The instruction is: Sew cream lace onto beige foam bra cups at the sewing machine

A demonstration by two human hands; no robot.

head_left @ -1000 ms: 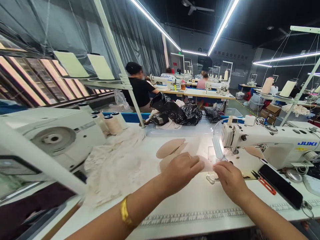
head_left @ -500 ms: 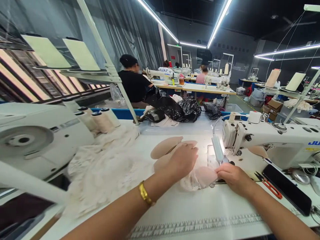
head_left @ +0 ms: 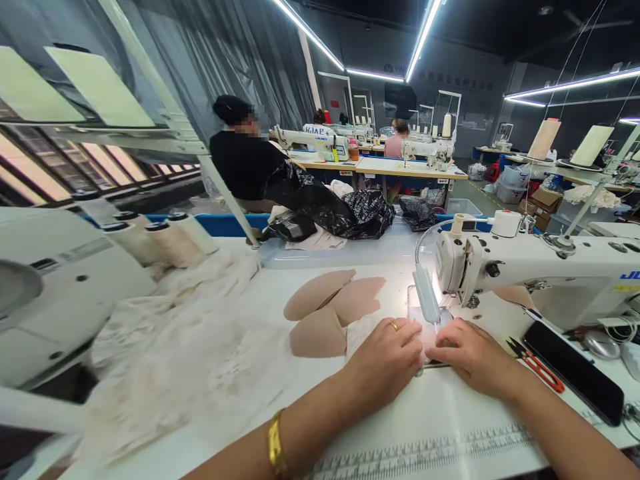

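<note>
My left hand (head_left: 387, 357), with a ring on one finger, has its fingers curled over a pale pink, lace-edged fabric cup (head_left: 359, 332), mostly hidden beneath it. Close by on the right, the bent fingers of my right hand (head_left: 467, 355) grip the same cup's other side. Both hands are at the needle area of a white sewing machine (head_left: 540, 263), under a small lit lamp (head_left: 427, 293). Left of them lie beige cup pads: one lower (head_left: 319, 333), one with a notched edge (head_left: 357, 300) and one behind (head_left: 315, 293).
A heap of cream lace (head_left: 200, 353) covers the table's left side, near thread cones (head_left: 175, 240). Orange-handled snips (head_left: 543, 370) and a black phone (head_left: 575, 373) lie right. Black plastic bags (head_left: 345, 210) are behind, beside a seated person (head_left: 245, 157).
My left hand has come from above the pads, right and down onto the cup, uncovering the pads. My right hand has more fingers over the cup. The view has shifted slightly.
</note>
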